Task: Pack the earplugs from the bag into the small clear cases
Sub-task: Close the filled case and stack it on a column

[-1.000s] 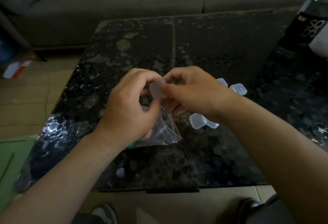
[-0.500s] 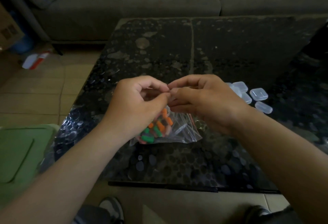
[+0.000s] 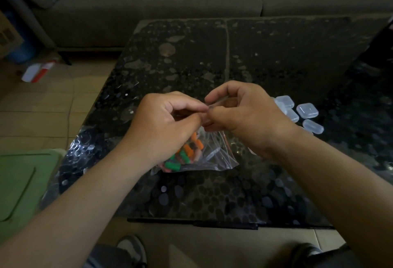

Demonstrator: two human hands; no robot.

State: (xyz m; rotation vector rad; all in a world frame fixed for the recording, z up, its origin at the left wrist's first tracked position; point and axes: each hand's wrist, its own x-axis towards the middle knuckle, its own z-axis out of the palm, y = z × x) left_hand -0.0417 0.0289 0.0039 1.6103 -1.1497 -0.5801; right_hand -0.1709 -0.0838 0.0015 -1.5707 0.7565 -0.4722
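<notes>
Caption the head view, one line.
Left hand and right hand pinch a small clear item above the earplug bag; clear cases lie beside.

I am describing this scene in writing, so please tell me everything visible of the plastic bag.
The bag is clear thin plastic, wrinkled, with a reddish strip along one edge. It lies on the dark table, holding orange, green and pink earplugs heaped at its left. The left hand and right hand are above it; whether they touch it is unclear.
</notes>
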